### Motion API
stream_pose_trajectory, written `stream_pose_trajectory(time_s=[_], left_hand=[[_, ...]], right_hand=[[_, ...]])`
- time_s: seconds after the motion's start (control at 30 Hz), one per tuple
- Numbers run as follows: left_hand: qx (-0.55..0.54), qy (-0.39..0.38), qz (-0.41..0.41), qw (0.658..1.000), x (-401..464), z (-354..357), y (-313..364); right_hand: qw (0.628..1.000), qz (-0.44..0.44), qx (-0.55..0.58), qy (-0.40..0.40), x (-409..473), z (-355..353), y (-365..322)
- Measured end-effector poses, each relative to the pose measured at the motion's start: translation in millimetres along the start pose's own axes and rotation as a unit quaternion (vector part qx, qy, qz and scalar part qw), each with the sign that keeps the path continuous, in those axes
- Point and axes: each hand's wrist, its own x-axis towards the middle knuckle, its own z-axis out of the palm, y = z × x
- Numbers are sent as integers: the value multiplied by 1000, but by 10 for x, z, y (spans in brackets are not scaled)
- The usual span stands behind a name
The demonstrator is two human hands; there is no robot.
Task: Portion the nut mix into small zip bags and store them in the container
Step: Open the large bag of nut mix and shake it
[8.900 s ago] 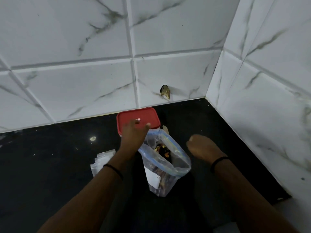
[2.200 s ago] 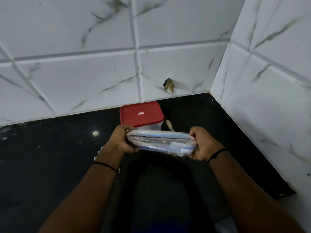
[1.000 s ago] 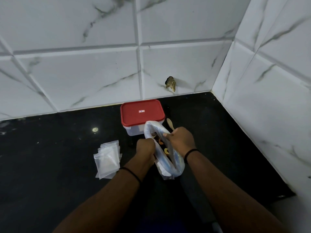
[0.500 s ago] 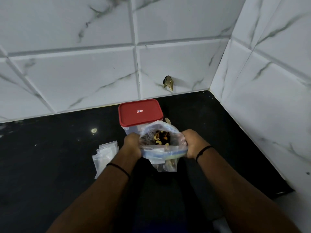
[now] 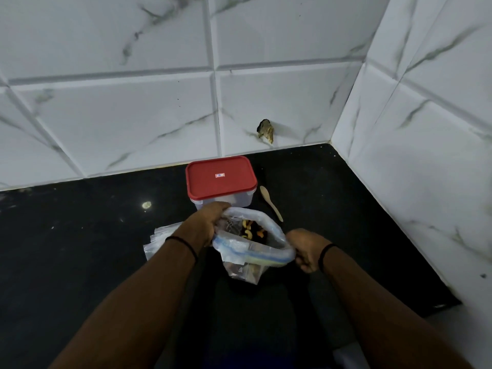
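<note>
Nut mix (image 5: 250,231) is sitting low in the large clear zip-top plastic bag (image 5: 246,262) on the black bench (image 5: 80,249), left hand (image 5: 206,225) and right hand (image 5: 303,249) each gripping a rim side, spreading the mouth wide, presumably for scooping into the small clear zip bags (image 5: 157,241) beside the red-lidded container (image 5: 221,179).

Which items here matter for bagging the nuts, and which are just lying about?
For the job:
nut mix bag, gripped by left hand and right hand
small zip bags
red-lidded container
wooden spoon

Lying about:
brownish lump on the wall tile
</note>
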Motion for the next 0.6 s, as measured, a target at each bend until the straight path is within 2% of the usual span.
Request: stream_pose_trajectory(time_s=[0.1, 0.2, 0.27, 0.33, 0.37, 0.47, 0.53, 0.6], left_hand=[[56, -20, 13, 998, 48, 76, 8], [94, -48, 46, 993, 23, 159, 9], [167, -44, 97, 980, 29, 186, -8], [273, -11, 188, 943, 77, 186, -50], [318, 14, 231, 919, 100, 183, -78], [396, 119, 292, 862, 113, 112, -194], [430, 194, 285, 834, 9, 28, -267], [475, 216, 250, 816, -95, -74, -331]], right_hand=[[998, -30, -61, -10, -45, 24, 31], [970, -104, -220, -15, -76, 12, -16], [933, -174, -305, 79, -81, 35, -83], [905, -256, -282, 190, -75, 76, -158], [897, -300, -244, 216, -79, 109, -196], [874, -392, -215, 189, -68, 197, -304], [862, -407, -255, 162, -29, 240, -336], [852, -409, -276, 174, 24, 263, -346]])
